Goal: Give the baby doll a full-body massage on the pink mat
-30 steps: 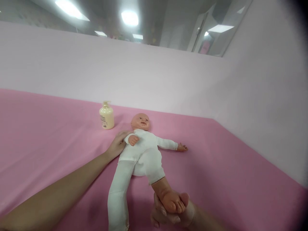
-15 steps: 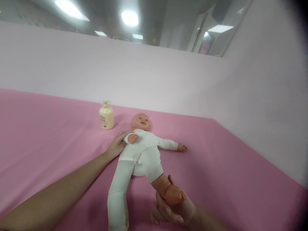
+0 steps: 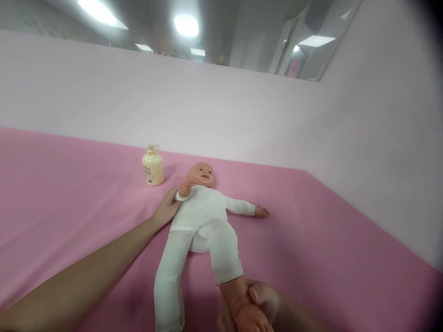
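Note:
A baby doll (image 3: 202,207) in a white cloth suit lies on its back, head toward the wall. My left hand (image 3: 168,205) grips the doll's side and bent arm at the left; its fingertips are hidden behind the arm. My right hand (image 3: 265,297) is wrapped round the doll's bare lower leg (image 3: 237,295) near the ankle, thumb on top. That leg is stretched toward me, its foot cut by the bottom edge of the view. The other leg lies straight at the left, covered in white cloth.
A cream pump bottle (image 3: 152,168) stands left of the doll's head. Pink cloth (image 3: 311,230) covers the surface. Behind and to the right rises a pale wall (image 3: 207,106), with a glass pane (image 3: 221,32) above it reflecting ceiling lights.
My right hand has moved down toward me, and the doll's bent leg is now straighter. The doll's left-side fist has shifted up toward its head.

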A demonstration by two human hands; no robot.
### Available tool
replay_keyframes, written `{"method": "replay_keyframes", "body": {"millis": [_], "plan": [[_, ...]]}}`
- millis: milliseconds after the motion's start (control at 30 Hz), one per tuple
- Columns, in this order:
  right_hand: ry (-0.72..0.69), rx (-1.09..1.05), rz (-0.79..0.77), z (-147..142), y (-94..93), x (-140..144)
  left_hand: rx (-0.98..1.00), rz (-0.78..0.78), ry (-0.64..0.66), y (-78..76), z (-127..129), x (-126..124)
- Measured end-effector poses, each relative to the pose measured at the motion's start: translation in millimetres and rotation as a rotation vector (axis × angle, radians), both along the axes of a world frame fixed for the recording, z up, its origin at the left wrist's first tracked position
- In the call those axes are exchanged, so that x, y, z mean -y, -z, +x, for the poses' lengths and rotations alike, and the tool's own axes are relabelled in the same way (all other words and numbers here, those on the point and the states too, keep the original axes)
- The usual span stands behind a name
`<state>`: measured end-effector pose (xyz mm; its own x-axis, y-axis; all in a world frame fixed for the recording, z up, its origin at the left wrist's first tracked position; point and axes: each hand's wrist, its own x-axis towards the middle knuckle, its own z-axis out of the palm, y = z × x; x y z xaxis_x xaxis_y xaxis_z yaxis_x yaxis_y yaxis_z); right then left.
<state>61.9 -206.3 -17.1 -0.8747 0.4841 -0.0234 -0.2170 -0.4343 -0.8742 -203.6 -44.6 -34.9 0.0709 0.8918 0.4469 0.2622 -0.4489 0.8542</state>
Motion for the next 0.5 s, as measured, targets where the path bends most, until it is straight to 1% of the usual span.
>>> {"method": "replay_keyframes", "body": {"millis": [67, 133, 200, 300, 333, 367, 400, 433, 467, 500], "plan": [[0.023, -0.002, 0.004, -0.9, -4.8, -6.9, 0.099, -0.092, -0.03, 1.1, 0.6, -1.5], [0.059, -0.015, 0.008, -11.7, -17.8, -30.3, 0.176, -0.139, -0.064, 4.1, -0.2, -4.4], [0.128, -0.044, 0.016, -35.3, -40.7, -72.1, 0.245, -0.152, -0.084, 7.9, -2.0, -7.9], [0.463, -0.11, 0.063, -81.8, -81.5, -149.7, 0.34, -0.174, -0.104, 12.0, -4.2, -11.9], [0.534, -0.123, 0.081, -94.4, -92.2, -171.5, 0.364, -0.184, -0.112, 12.5, -4.4, -12.6], [0.569, -0.124, 0.103, -103.1, -99.9, -188.3, 0.382, -0.193, -0.118, 12.5, -4.4, -12.8], [0.566, -0.115, 0.126, -107.1, -104.0, -198.8, 0.394, -0.198, -0.119, 12.1, -4.2, -12.7], [0.53, -0.097, 0.152, -106.4, -104.7, -202.6, 0.4, -0.196, -0.116, 11.4, -3.7, -12.3], [0.468, -0.067, 0.178, -101.5, -102.2, -199.7, 0.398, -0.19, -0.111, 10.5, -3.1, -11.6], [0.38, -0.024, 0.201, -93.2, -97.0, -190.8, 0.387, -0.179, -0.108, 9.6, -2.4, -10.7]]}}
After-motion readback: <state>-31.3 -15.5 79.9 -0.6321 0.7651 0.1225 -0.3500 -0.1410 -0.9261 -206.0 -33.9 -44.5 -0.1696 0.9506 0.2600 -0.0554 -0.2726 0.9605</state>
